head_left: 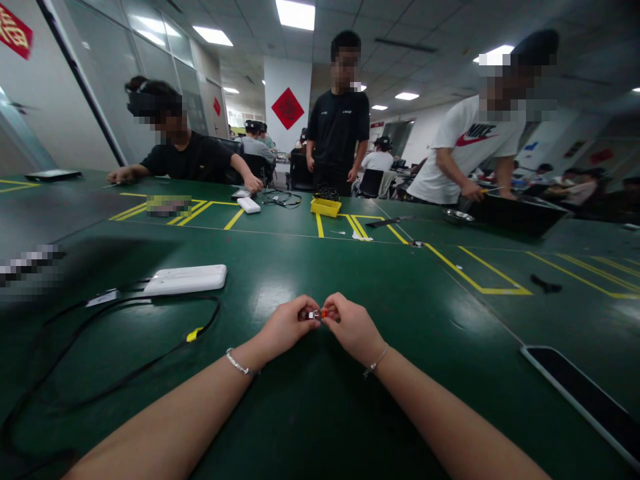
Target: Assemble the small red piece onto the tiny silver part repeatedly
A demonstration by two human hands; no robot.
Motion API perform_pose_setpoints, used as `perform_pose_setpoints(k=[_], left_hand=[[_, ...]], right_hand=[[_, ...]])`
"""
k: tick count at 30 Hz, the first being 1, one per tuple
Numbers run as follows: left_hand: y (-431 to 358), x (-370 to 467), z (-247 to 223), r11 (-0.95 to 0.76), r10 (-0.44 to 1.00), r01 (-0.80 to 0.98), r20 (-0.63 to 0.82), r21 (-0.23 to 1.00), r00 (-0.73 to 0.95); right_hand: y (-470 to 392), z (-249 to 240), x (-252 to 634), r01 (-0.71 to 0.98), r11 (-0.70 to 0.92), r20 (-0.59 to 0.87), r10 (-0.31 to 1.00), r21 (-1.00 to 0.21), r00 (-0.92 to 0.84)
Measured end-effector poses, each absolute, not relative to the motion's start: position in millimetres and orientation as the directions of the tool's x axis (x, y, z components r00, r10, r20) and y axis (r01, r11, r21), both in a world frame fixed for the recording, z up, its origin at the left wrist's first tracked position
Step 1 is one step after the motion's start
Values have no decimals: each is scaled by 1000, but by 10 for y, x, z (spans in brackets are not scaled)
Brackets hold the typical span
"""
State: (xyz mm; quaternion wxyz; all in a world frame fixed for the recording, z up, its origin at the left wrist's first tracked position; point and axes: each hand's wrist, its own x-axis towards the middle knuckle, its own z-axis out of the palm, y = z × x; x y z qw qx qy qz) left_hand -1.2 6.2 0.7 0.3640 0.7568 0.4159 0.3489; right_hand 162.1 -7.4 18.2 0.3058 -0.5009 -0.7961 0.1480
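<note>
Above the green table (pixel 280 420), my two hands meet fingertip to fingertip in the middle of the head view. My left hand (pixel 285 331) pinches a small silver metal piece (pixel 313 315) between thumb and fingers. A tiny orange-red piece (pixel 325 313) sits in the pinch of my right hand (pixel 354 328), right against the silver one. Whether the two pieces are joined I cannot tell, and their kind is too small to make out. Fingers hide part of both.
To the left lie a white power bank (pixel 187 279) and a looped black cable (pixel 150 367). A phone (pixel 583 393) rests at the right edge. Farther off are a yellow bin (pixel 325 207), a metal bowl (pixel 459 217) and several people across the table.
</note>
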Motion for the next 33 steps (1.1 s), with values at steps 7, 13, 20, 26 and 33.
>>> perform_pose_setpoints(k=[7,13,20,26,33], left_hand=[[48,-11,38,-387,891,406,223,828,395],[39,-9,51,-374,890,373,217,849,400],[48,-5,20,-354,892,333,209,874,400],[53,-5,34,-310,909,330,177,892,378],[44,-3,34,-328,916,376,194,867,352]], right_hand=[[-66,135,1622,741,624,432,756,-248,-492],[-52,119,1666,652,717,527,663,-245,-531],[-75,137,1635,629,701,555,687,-337,-468],[-102,146,1583,607,666,560,726,-433,-398],[-136,150,1528,591,612,522,781,-526,-344]])
